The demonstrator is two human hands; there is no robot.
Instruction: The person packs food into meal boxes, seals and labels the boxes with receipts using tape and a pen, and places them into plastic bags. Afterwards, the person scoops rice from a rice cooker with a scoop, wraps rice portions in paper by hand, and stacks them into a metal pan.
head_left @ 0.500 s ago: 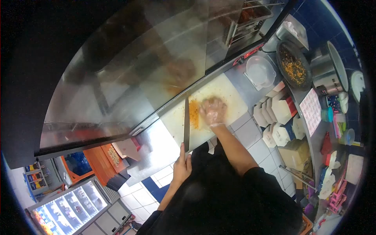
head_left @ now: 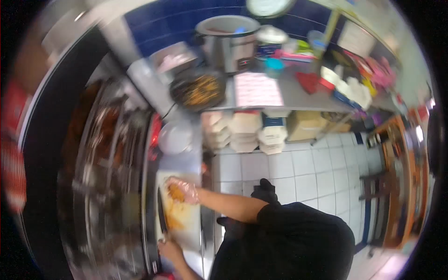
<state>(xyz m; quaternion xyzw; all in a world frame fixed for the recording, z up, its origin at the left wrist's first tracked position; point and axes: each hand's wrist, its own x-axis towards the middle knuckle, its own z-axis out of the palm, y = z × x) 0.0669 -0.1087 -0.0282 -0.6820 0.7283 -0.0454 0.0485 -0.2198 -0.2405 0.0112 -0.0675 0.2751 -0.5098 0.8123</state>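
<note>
Left of centre, low in the frame, is my white cutting board [head_left: 192, 231]. Up top there's a big metal cooker [head_left: 224, 50], contents too blurry to make out, then a dark pan [head_left: 178, 90] of orange-brown bits [head_left: 204, 89], with a clear plastic bowl [head_left: 175, 140] below it. My knife [head_left: 162, 217] runs roughly up-and-down the frame along the board's left side, bare left hand [head_left: 173, 252] wrapped around its handle. Orange chopped food [head_left: 175, 219] lies under and just below my gloved right hand [head_left: 186, 192], the nearer one; fingers curled, can't tell if they're pinching any.
</note>
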